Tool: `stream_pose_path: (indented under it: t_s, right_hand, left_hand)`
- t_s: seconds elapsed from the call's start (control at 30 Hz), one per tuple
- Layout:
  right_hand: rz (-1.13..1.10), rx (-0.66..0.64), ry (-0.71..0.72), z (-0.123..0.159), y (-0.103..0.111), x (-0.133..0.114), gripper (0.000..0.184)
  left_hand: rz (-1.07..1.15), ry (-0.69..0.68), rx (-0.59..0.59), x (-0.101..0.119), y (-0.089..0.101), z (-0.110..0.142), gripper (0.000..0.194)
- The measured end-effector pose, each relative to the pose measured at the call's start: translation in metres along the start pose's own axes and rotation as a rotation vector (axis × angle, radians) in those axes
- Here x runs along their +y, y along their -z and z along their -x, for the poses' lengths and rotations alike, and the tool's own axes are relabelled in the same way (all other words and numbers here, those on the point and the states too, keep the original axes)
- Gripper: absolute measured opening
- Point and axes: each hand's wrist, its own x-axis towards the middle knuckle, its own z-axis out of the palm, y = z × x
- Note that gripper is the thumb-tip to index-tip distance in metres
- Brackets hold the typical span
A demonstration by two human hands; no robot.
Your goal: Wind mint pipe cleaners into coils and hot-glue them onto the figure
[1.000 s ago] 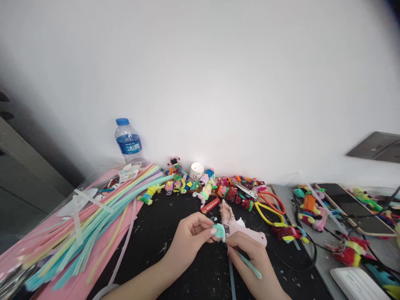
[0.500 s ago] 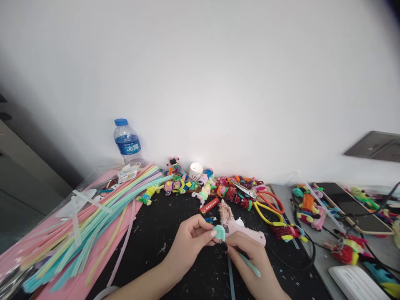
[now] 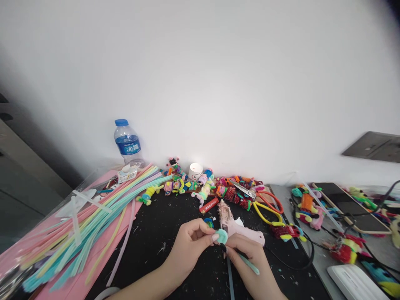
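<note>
Between my two hands is a mint-green pipe cleaner (image 3: 222,236), coiled into a small flat round at one end. My left hand (image 3: 194,241) pinches the coil's left edge between thumb and fingertips. On the other side, my right hand (image 3: 246,259) is closed on the same pipe cleaner, and its straight tail sticks out below the fingers. Something small and black shows at the right fingertips; I cannot make out what it is. Just behind the hands lies a pale pink glue gun (image 3: 239,228), its nozzle pointing away from me.
Bundled pastel pipe cleaners (image 3: 103,221) lie on pink sheets at left, near a water bottle (image 3: 128,143). Finished pipe-cleaner figures (image 3: 204,191) line the wall. Scissors (image 3: 264,204) rest behind the glue gun. A phone (image 3: 350,206), cables and a white device (image 3: 358,283) are at right.
The coil and my left fingertips have shifted slightly right and down, closer to my right hand. Both hands keep their hold on the pipe cleaner.
</note>
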Motion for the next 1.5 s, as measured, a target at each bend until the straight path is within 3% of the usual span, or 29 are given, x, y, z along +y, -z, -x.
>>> stream_pose_path:
  t_s: [0.77, 1.07, 1.5]
  right_hand:
    - [-0.217, 0.076, -0.213, -0.004, 0.000, -0.002, 0.023]
    - [-0.311, 0.079, -0.268, -0.005, 0.002, -0.001, 0.013]
    - [-0.245, 0.076, -0.263, -0.007, 0.004, 0.005, 0.023]
  left_hand:
    - [0.032, -0.029, -0.050, 0.000, 0.000, 0.003, 0.014]
    - [-0.023, -0.058, -0.073, 0.000, 0.003, 0.002, 0.012]
    - [-0.122, -0.095, -0.063, -0.005, 0.005, 0.000, 0.010]
